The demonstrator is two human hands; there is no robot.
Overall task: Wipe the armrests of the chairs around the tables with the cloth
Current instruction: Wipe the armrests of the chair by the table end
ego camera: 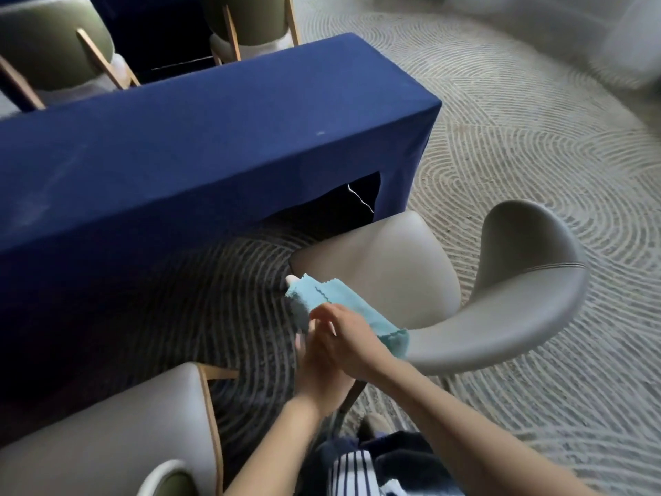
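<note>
A light blue cloth (331, 298) is draped over the left armrest (291, 279) of a grey chair (515, 291), and only the armrest's pale tip shows past it. My right hand (348, 340) lies on top of the cloth with its fingers curled over it and the armrest. My left hand (316, 370) sits just below and to the left, its fingers pointing up against the hanging edge of the cloth. It is blurred and partly hidden behind my right hand.
A long table under a dark blue tablecloth (214, 137) stands just beyond the chair. Another pale chair (143, 417) is at the lower left, and two green-backed chairs (53, 41) stand behind the table. Patterned carpet (536, 137) spreads to the right.
</note>
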